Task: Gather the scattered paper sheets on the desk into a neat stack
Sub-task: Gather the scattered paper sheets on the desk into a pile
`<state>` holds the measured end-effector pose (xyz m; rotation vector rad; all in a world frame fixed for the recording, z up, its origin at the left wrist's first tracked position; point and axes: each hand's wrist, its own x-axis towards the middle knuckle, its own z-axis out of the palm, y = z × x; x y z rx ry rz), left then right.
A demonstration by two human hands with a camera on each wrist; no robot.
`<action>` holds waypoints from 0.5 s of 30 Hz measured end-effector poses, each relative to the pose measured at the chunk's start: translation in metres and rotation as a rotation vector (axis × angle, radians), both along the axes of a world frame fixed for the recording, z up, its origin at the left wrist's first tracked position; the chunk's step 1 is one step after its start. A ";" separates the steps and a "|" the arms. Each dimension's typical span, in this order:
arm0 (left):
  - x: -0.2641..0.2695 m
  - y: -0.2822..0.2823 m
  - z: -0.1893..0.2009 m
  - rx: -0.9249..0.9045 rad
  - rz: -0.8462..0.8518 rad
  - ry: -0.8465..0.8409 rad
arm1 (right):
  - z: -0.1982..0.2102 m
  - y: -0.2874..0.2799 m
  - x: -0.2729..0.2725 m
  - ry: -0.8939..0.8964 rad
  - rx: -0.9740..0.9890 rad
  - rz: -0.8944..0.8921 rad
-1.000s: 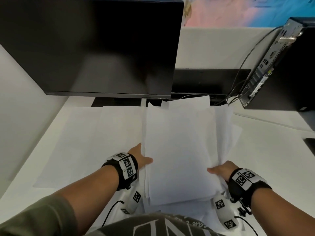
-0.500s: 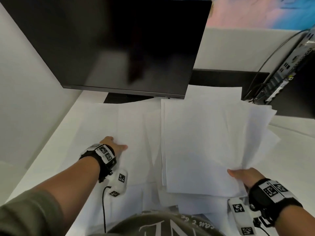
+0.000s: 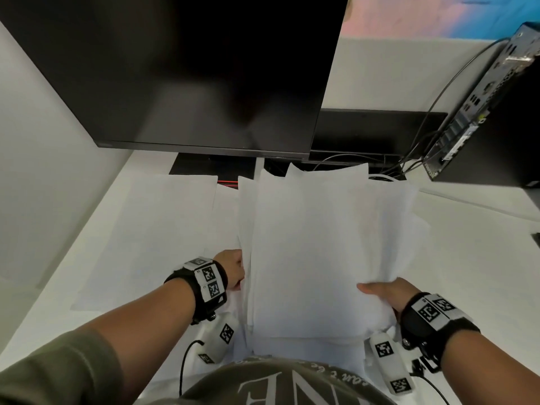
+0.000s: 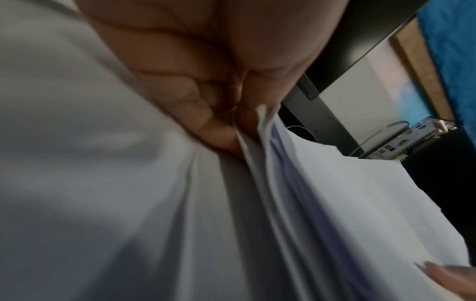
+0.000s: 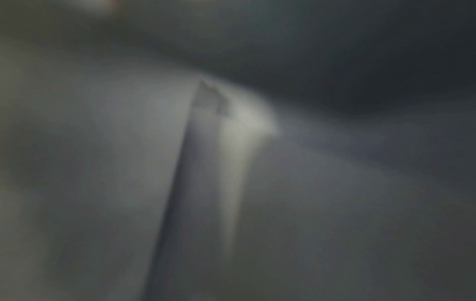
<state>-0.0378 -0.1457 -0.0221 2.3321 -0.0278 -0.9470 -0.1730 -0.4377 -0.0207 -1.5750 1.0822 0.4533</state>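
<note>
1. Left hand [image 3: 232,271] has come back from the loose sheets [image 3: 163,229] at left and now pinches the stack's [image 3: 315,258] left edge; right hand [image 3: 385,293] grips its right edge.
2. Stack held above the desk [image 3: 467,258], before the person; gathering is incomplete.
3. Long axis runs away from the person, toward the monitor [image 3: 204,68]; far edges fan unevenly.

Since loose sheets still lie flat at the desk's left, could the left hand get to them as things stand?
Probably yes, but not yet: nothing lies between the left hand and the flat sheets beside it. Its grip is now pinching the left edge of the held stack, so it must let go first.
</note>
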 end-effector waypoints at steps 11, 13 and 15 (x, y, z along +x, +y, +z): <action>0.039 0.072 0.019 0.429 0.183 -0.283 | -0.014 0.008 0.022 0.062 -0.155 0.008; 0.044 0.092 0.016 0.626 0.098 -0.200 | -0.016 0.010 0.025 0.060 -0.159 0.014; 0.041 0.093 0.015 0.697 -0.042 -0.184 | -0.019 0.010 0.027 0.050 -0.159 0.019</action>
